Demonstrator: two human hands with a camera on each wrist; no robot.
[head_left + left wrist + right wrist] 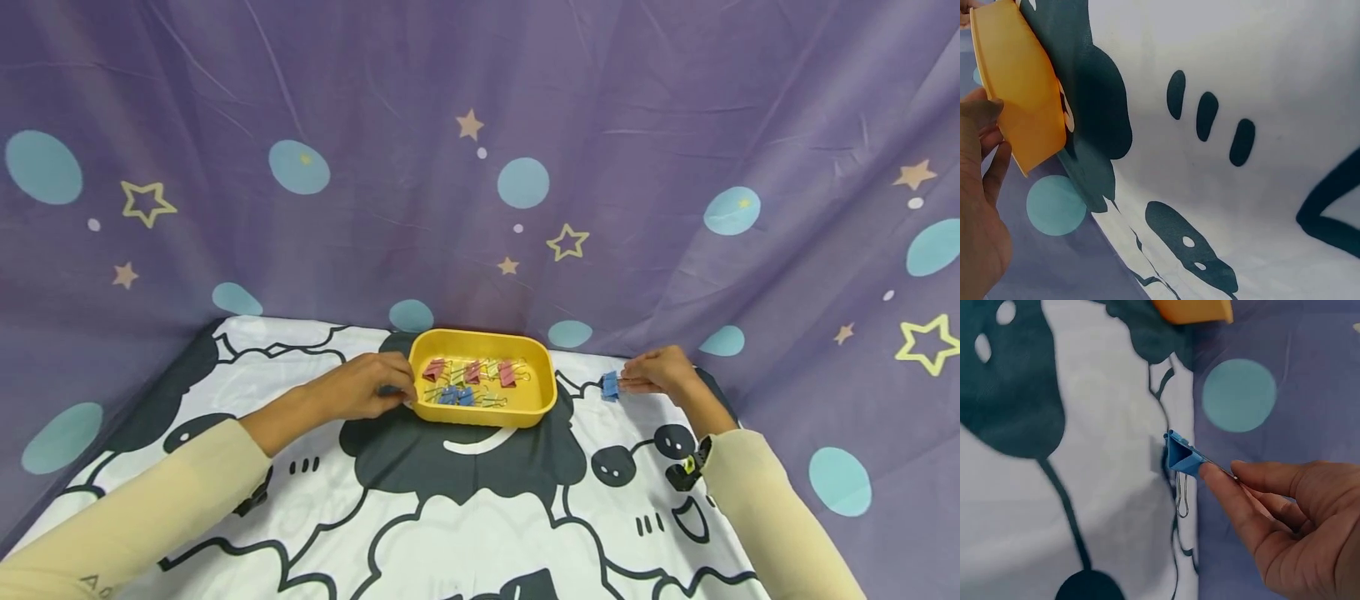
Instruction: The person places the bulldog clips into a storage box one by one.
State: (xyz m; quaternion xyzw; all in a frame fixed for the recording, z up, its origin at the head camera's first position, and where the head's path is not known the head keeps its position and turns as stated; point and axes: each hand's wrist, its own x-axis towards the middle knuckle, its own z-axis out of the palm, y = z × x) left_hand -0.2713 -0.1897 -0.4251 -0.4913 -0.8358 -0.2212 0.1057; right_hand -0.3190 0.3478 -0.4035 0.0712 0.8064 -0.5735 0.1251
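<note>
A yellow plastic tray (480, 418) stands near the far side of the table, with red, blue and yellowish binder clips inside. My left hand (372, 385) grips the tray's left end; in the left wrist view its thumb and fingers pinch the rim of the tray (1022, 81). To the right of the tray, my right hand (660, 372) holds one blue binder clip (610, 386). In the right wrist view, thumb and fingertips pinch one wire handle of the blue clip (1184, 456), while its other handle hangs free.
A white cloth (315, 475) with dark cartoon drawings covers the table. Behind it hangs a purple curtain (420, 208) printed with stars and teal spots, close to the tray's back edge. A dark band (684, 471) shows at the right wrist.
</note>
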